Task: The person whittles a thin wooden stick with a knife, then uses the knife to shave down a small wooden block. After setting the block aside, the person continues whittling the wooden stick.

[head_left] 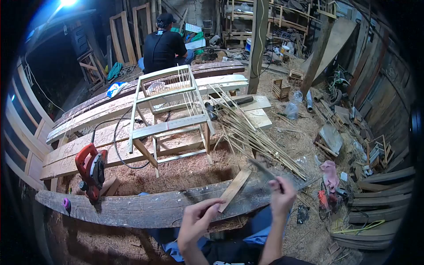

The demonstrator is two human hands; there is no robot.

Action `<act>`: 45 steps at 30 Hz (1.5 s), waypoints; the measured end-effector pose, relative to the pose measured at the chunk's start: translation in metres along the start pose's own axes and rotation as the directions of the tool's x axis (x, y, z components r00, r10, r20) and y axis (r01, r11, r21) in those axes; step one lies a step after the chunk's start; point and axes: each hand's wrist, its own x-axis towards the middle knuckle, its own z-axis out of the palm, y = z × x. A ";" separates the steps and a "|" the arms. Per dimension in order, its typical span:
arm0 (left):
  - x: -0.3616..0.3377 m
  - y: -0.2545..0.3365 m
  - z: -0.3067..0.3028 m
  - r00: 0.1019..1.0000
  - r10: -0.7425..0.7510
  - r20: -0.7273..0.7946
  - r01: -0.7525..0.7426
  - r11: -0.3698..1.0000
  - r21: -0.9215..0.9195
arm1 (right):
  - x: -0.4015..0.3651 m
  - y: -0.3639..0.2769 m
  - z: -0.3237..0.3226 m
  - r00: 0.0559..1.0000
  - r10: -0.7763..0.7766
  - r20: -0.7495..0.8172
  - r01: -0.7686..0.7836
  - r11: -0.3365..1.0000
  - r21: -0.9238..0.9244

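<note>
My right hand [282, 196] is closed around a knife [261, 169], its dark blade pointing up and to the left. My left hand [196, 223] is held over the near edge of the worn plank [145, 211], thumb and index finger close together; whether something thin is between them is too small to tell. A flat wooden strip [235, 187] lies tilted across the plank, its lower end beside the left fingertips. Beyond the hands, a bundle of thin bamboo sticks [260, 141] spreads over the shavings.
A wooden frame [170, 126] stands on boards ahead. A red power planer [91, 170] and a purple roll [66, 203] are at the left. A person in black [163, 48] sits farther back. Tools [327, 198] and stacked timber [375, 212] are at the right.
</note>
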 end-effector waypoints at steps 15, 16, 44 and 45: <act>0.015 -0.024 0.016 0.991 -0.087 0.106 0.108 0.971 -0.211 | -0.029 -0.049 0.035 0.910 -0.299 0.285 0.193 0.918 0.347; 0.015 -0.026 0.014 0.991 -0.090 0.098 0.107 0.976 -0.191 | -0.027 -0.048 0.034 0.907 -0.317 0.277 0.217 0.916 0.336; 0.017 -0.015 0.013 0.999 -0.028 0.034 0.027 1.000 0.013 | -0.020 -0.024 0.033 0.924 -0.278 0.265 0.206 0.941 0.267; 0.018 -0.014 0.014 0.997 -0.057 0.047 0.053 0.995 0.081 | -0.020 -0.021 0.032 0.923 -0.293 0.247 0.235 0.942 0.240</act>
